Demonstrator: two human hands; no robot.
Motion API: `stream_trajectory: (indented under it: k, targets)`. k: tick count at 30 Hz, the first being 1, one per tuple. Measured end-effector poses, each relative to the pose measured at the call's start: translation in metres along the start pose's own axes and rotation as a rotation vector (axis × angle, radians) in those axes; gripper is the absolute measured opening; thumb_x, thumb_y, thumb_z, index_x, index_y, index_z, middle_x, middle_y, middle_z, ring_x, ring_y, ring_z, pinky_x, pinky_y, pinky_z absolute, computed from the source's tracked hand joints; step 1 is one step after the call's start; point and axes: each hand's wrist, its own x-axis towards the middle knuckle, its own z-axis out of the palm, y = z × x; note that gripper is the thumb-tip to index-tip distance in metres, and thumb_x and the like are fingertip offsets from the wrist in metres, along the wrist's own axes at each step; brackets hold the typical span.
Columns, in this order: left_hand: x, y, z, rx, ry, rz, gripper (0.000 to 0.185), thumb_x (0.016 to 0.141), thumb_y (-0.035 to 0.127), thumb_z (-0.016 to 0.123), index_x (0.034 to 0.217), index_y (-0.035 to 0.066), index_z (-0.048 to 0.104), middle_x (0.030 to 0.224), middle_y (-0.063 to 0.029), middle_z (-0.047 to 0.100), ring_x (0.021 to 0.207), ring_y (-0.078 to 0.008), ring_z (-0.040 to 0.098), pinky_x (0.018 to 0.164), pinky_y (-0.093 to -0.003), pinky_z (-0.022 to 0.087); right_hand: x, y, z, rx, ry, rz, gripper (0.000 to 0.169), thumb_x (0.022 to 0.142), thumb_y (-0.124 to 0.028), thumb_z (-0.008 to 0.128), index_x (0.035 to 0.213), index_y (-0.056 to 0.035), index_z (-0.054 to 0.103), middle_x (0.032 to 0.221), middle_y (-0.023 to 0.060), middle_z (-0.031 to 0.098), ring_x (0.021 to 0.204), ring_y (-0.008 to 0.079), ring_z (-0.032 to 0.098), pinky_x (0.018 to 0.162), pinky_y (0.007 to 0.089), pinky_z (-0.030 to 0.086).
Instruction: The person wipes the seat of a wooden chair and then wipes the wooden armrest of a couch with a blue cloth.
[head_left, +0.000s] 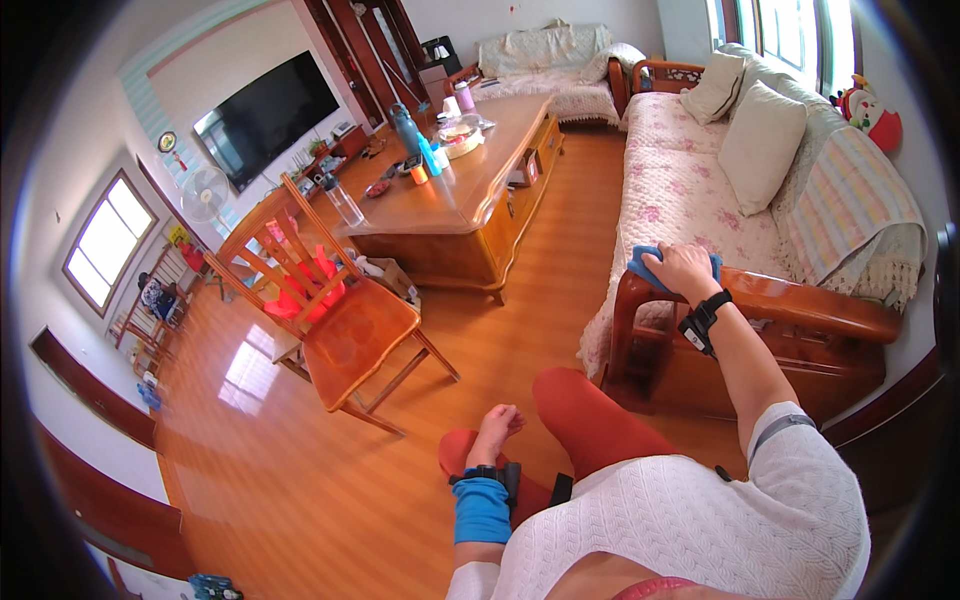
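Observation:
My right hand (684, 271) presses a folded blue cloth (646, 267) onto the front end of a sofa's polished wooden armrest (795, 304). Its fingers rest over the cloth, which sticks out on both sides. Low in the view, my left hand (501, 429) hangs by my knees with the fingers curled in, and nothing shows in it. A quilted, flower-patterned cover (675, 195) lies over the sofa seat just beyond the armrest and drapes down its front.
Left of me stands a wooden chair (360, 330) with red bags behind its back slats. Beyond it, a wooden coffee table (450, 214) carries bottles and a covered dish. Cushions (763, 146) and a striped towel (855, 206) lie against the sofa back. A person (159, 296) sits far left.

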Motion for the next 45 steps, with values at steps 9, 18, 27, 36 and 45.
stream_trajectory:
  k: [9,18,27,36,45]
  targets:
    - [0.022,-0.012,0.031,0.601,-0.149,0.055,0.031,0.097,0.021,0.049,0.111,-0.001,0.066,0.089,-0.0074,0.069,0.079,-0.0165,0.065,0.07,-0.0304,0.05,0.0,0.0,-0.012,-0.021,-0.038,0.017,0.054,0.093,-0.05,0.044,0.104,-0.0037,0.069,0.09,0.0206,0.072,0.087,0.0344,0.069,0.082,0.0468,0.05]
    - [0.054,-0.062,0.016,0.521,-0.166,0.145,0.038,0.083,0.003,0.062,0.121,-0.002,0.062,0.111,-0.0162,0.069,0.104,-0.0269,0.064,0.088,-0.0372,0.051,0.001,-0.015,-0.013,-0.028,-0.008,0.035,0.052,0.091,-0.049,0.046,0.103,-0.0057,0.072,0.096,0.0217,0.071,0.094,0.0377,0.068,0.087,0.0468,0.05]
    - [0.028,-0.029,0.044,0.627,-0.258,0.071,0.058,0.072,-0.002,0.072,0.127,0.004,0.056,0.115,-0.0123,0.067,0.109,-0.0253,0.061,0.091,-0.0348,0.048,0.013,0.021,0.031,-0.129,0.004,-0.071,0.055,0.098,-0.05,0.041,0.117,-0.0038,0.063,0.107,0.0243,0.068,0.1,0.0396,0.065,0.088,0.0501,0.048]
    - [0.034,-0.04,0.05,0.991,-0.153,0.168,0.044,0.076,0.017,0.078,0.117,0.004,0.067,0.107,-0.019,0.071,0.101,-0.0338,0.066,0.086,-0.0407,0.052,0.023,0.019,0.021,-0.097,-0.115,-0.032,0.069,0.099,-0.057,0.035,0.133,-0.0008,0.056,0.122,0.0274,0.063,0.113,0.0422,0.06,0.097,0.0491,0.045]
    - [0.025,-0.005,0.055,0.962,-0.167,-0.115,0.027,0.077,0.004,0.062,0.101,0.003,0.075,0.097,-0.0182,0.073,0.092,-0.034,0.07,0.069,-0.0456,0.053,0.024,0.013,0.014,-0.057,-0.238,0.015,0.076,0.098,-0.06,0.032,0.137,0.0013,0.052,0.129,0.0276,0.058,0.122,0.0425,0.054,0.103,0.048,0.04]
